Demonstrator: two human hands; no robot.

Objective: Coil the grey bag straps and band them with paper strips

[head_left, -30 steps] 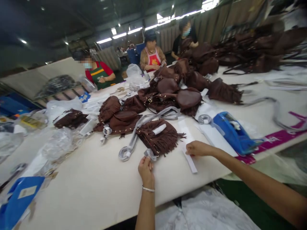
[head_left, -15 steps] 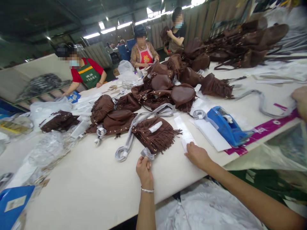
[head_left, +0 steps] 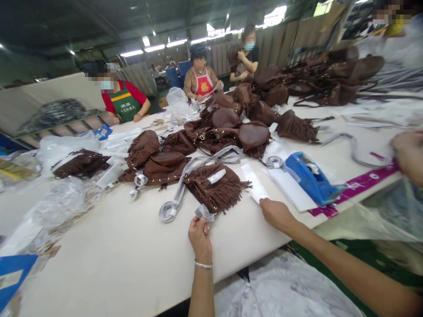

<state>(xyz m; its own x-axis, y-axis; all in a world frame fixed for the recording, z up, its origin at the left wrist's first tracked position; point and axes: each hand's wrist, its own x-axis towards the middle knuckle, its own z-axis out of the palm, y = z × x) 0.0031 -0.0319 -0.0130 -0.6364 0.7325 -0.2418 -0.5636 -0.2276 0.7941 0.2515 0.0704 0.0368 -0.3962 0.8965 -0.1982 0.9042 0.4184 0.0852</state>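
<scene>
A brown fringed bag (head_left: 228,193) lies on the table with a small white wrapped piece (head_left: 216,176) on top. At the bag's near corner my left hand (head_left: 200,235) pinches a grey plastic-wrapped end (head_left: 205,213). Grey wrapped strap (head_left: 178,193) runs along the bag's left side to a coil (head_left: 167,211). To the right, my right hand (head_left: 279,214) has its fingers closed at the lower end of a white paper strip (head_left: 254,180); the fingertips are partly hidden.
A blue tape dispenser (head_left: 309,178) and a white sheet stack (head_left: 292,189) lie at right. Behind is a heap of brown bags (head_left: 224,119). Clear plastic (head_left: 64,200) spreads at left. Another person's hand (head_left: 410,154) is at the right edge; several co-workers stand across the table (head_left: 115,251).
My right hand has slid slightly right, toward the near end of the paper strip. My left hand keeps its pinch. The view has shifted a little.
</scene>
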